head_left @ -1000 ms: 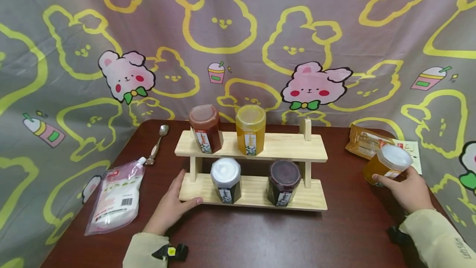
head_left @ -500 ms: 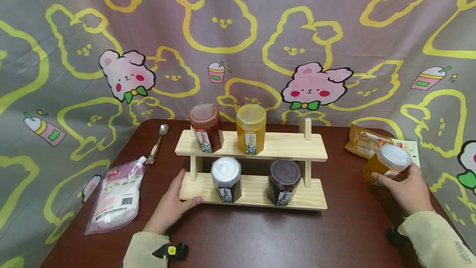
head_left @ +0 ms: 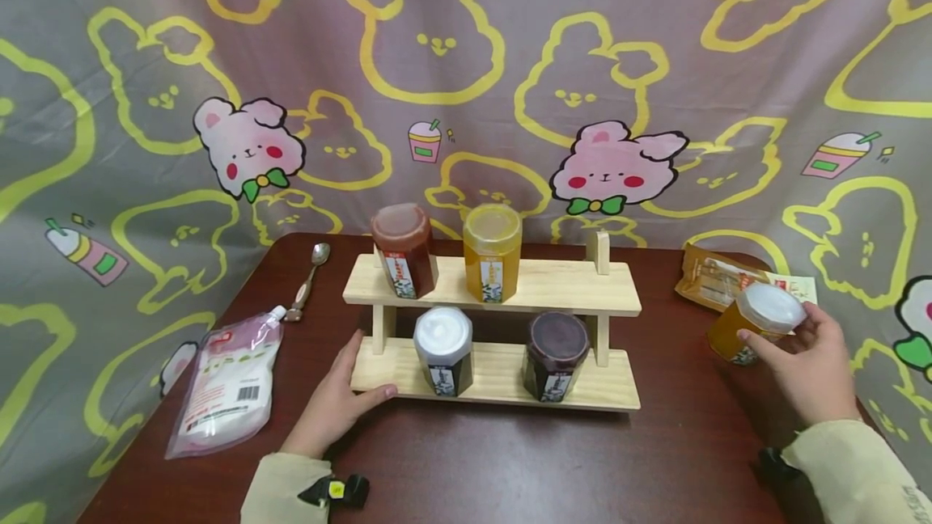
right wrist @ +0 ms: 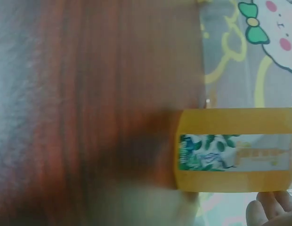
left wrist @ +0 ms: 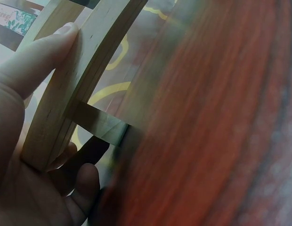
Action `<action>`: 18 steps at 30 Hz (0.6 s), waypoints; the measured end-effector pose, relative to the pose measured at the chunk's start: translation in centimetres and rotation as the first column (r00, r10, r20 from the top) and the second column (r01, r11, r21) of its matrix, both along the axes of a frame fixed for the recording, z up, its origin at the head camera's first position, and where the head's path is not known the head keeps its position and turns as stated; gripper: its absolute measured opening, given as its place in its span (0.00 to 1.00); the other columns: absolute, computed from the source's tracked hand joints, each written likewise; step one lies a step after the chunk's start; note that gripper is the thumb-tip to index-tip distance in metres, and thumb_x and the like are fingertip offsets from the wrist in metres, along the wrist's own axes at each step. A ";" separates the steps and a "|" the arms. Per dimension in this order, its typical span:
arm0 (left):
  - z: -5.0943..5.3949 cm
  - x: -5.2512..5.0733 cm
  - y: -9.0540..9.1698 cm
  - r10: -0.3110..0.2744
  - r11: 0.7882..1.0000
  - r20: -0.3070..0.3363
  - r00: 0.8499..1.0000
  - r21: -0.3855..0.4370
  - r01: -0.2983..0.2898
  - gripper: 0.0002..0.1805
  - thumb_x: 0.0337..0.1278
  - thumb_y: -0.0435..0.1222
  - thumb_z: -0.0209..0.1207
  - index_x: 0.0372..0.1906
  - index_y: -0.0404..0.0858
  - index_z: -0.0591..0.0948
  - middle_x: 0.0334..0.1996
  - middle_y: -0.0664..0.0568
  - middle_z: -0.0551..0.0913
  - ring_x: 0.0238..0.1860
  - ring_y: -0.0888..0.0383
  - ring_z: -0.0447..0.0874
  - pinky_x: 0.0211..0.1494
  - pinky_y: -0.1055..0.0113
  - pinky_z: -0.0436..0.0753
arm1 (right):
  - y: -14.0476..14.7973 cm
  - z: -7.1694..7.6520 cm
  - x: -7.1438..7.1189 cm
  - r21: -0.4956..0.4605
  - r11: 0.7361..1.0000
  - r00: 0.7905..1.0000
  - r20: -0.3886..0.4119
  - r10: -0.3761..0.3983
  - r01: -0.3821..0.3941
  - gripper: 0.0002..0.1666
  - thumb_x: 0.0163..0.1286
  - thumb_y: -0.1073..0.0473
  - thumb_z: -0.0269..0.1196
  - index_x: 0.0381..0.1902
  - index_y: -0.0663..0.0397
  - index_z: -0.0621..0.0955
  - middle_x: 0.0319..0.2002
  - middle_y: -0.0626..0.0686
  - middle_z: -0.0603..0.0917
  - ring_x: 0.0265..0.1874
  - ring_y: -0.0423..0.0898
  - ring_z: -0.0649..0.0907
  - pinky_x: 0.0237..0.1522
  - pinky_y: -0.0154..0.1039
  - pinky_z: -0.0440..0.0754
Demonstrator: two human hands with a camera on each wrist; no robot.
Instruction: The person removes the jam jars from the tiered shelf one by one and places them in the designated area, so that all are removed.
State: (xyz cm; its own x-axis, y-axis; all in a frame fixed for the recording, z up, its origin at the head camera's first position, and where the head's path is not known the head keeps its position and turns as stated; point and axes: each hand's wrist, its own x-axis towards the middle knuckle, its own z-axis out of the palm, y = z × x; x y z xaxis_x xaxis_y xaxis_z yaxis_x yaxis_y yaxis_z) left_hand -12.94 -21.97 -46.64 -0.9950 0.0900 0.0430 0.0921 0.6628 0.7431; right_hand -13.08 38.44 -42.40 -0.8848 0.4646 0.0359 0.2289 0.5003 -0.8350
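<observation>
My left hand (head_left: pixel 335 399) grips the left end of a two-tier wooden rack (head_left: pixel 561 285); in the left wrist view the thumb (left wrist: pixel 52 49) lies along the board and the other fingers curl past its end. At the far right, an amber jar (head_left: pixel 728 334) with a frosted lid stands on the table. Around it my right hand (head_left: pixel 811 366) is spread loosely, and in the right wrist view a fingertip at the edge shows apart from the jar's side. The rack bears a red jar (head_left: pixel 413 265) and a yellow jar (head_left: pixel 492 265) above, a white-lidded jar (head_left: pixel 444 354) and a dark purple jar (head_left: pixel 555 362) below.
A spoon (head_left: pixel 309 281) and a spouted pouch of white content (head_left: pixel 229 382) lie left of the rack. Behind the amber jar lie a brown packet (head_left: pixel 717 277) and a pale packet (head_left: pixel 799 288). A patterned curtain (head_left: pixel 466 128) hangs along the back and sides of the table (head_left: pixel 510 459).
My right hand has loosened around the amber jar, its fingers and thumb shifting slightly, while the jar stays nearly in place. The left hand and the rack have not visibly moved.
</observation>
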 end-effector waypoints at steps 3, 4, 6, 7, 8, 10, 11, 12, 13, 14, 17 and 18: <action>0.0 0.0 0.0 0.002 1.000 0.000 1.000 -0.002 -0.002 0.61 0.51 0.51 0.74 0.79 0.29 0.50 0.76 0.31 0.53 0.76 0.34 0.52 0.74 0.39 0.58 | -0.2 0.8 0.2 -0.005 0.999 0.999 0.005 -0.049 0.049 0.60 0.68 0.47 0.67 0.81 0.58 0.43 0.78 0.68 0.51 0.74 0.67 0.59 0.74 0.47 0.60; 0.0 0.0 -0.1 0.002 1.000 -0.001 1.000 -0.002 -0.002 0.61 0.51 0.51 0.74 0.79 0.29 0.50 0.76 0.31 0.53 0.76 0.34 0.52 0.74 0.38 0.58 | -0.3 1.1 0.2 0.000 0.998 0.998 0.000 -0.060 0.060 0.59 0.68 0.47 0.68 0.81 0.58 0.44 0.78 0.67 0.51 0.74 0.66 0.58 0.74 0.51 0.58; 0.0 0.0 -0.1 0.001 1.000 -0.001 1.000 -0.002 -0.001 0.61 0.51 0.51 0.74 0.79 0.29 0.50 0.76 0.31 0.53 0.76 0.34 0.52 0.74 0.39 0.58 | -0.4 1.5 0.1 0.013 0.997 0.997 -0.031 -0.074 0.074 0.58 0.67 0.48 0.68 0.80 0.58 0.47 0.78 0.64 0.53 0.75 0.63 0.58 0.75 0.51 0.57; 0.0 0.0 -0.1 0.001 1.000 -0.001 1.000 -0.003 -0.001 0.61 0.51 0.51 0.74 0.79 0.29 0.50 0.76 0.31 0.53 0.76 0.34 0.52 0.74 0.39 0.58 | -0.5 1.7 0.1 0.020 0.996 0.996 -0.045 -0.081 0.082 0.57 0.67 0.48 0.69 0.80 0.58 0.48 0.78 0.64 0.54 0.76 0.61 0.58 0.75 0.49 0.57; 0.0 0.0 0.0 0.001 1.000 -0.003 1.000 -0.003 -0.001 0.61 0.51 0.51 0.74 0.79 0.29 0.50 0.76 0.31 0.53 0.76 0.34 0.52 0.74 0.39 0.58 | -0.6 1.9 0.0 0.025 0.996 0.994 -0.060 -0.088 0.090 0.57 0.66 0.49 0.69 0.80 0.57 0.49 0.78 0.63 0.55 0.76 0.59 0.58 0.75 0.47 0.57; 0.0 0.0 0.0 -0.001 1.000 -0.005 1.000 -0.001 0.001 0.61 0.51 0.51 0.74 0.78 0.28 0.50 0.76 0.30 0.53 0.76 0.34 0.52 0.74 0.39 0.58 | -0.9 2.3 -0.1 0.026 0.994 0.990 -0.096 -0.101 0.104 0.56 0.65 0.51 0.70 0.80 0.55 0.51 0.78 0.61 0.57 0.76 0.55 0.59 0.76 0.42 0.56; 0.0 0.0 0.0 -0.001 1.000 -0.007 1.000 -0.001 0.001 0.61 0.51 0.51 0.74 0.78 0.28 0.50 0.76 0.30 0.53 0.76 0.34 0.52 0.74 0.39 0.58 | -1.1 2.5 -0.1 0.024 0.994 0.988 -0.113 -0.106 0.110 0.55 0.65 0.52 0.71 0.80 0.55 0.52 0.77 0.61 0.58 0.76 0.53 0.59 0.76 0.40 0.56; 0.0 0.0 0.0 -0.001 1.000 -0.007 1.000 -0.001 0.001 0.61 0.51 0.51 0.74 0.78 0.28 0.50 0.76 0.30 0.53 0.76 0.34 0.52 0.74 0.39 0.58 | -1.3 2.7 -0.1 0.025 0.993 0.986 -0.122 -0.110 0.113 0.55 0.65 0.53 0.71 0.80 0.54 0.53 0.77 0.60 0.59 0.76 0.52 0.60 0.75 0.39 0.56; 0.0 0.0 0.0 -0.001 1.000 -0.010 1.000 0.000 0.001 0.61 0.51 0.51 0.74 0.78 0.28 0.50 0.76 0.30 0.53 0.75 0.34 0.52 0.74 0.39 0.58 | -1.6 3.0 -0.2 0.023 0.993 0.985 -0.130 -0.111 0.115 0.54 0.65 0.54 0.71 0.80 0.53 0.53 0.77 0.60 0.59 0.76 0.51 0.60 0.75 0.37 0.56; 0.0 0.0 -0.1 -0.002 1.000 -0.012 1.000 0.001 0.002 0.61 0.51 0.51 0.74 0.78 0.28 0.50 0.76 0.30 0.53 0.75 0.34 0.53 0.74 0.38 0.58 | -1.8 3.2 -0.1 0.022 0.993 0.984 -0.139 -0.111 0.115 0.54 0.65 0.54 0.71 0.80 0.53 0.54 0.77 0.59 0.60 0.76 0.50 0.61 0.75 0.36 0.56; -0.1 0.0 0.0 -0.003 1.000 -0.013 1.000 0.005 0.003 0.61 0.51 0.51 0.74 0.78 0.28 0.50 0.76 0.30 0.53 0.75 0.34 0.53 0.74 0.39 0.58 | -2.7 3.9 0.0 0.013 0.996 0.985 -0.151 -0.088 0.091 0.52 0.65 0.55 0.70 0.79 0.53 0.55 0.76 0.59 0.61 0.76 0.49 0.61 0.74 0.34 0.55; -0.1 0.0 0.0 -0.004 1.000 -0.014 1.000 0.007 0.004 0.61 0.51 0.50 0.74 0.78 0.28 0.50 0.76 0.30 0.54 0.75 0.34 0.53 0.74 0.39 0.58 | -3.0 4.2 0.1 0.011 0.997 0.985 -0.153 -0.077 0.080 0.52 0.66 0.55 0.70 0.79 0.53 0.55 0.76 0.58 0.61 0.76 0.49 0.61 0.75 0.34 0.55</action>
State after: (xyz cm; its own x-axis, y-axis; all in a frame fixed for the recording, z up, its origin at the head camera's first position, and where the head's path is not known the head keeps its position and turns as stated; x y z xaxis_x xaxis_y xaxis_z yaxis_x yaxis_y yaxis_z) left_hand -12.93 -22.01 -46.74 -0.9939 0.0935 0.0578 0.1053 0.6570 0.7465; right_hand -12.99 35.47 -38.23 -0.8291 0.5308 0.1755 0.1390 0.4998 -0.8549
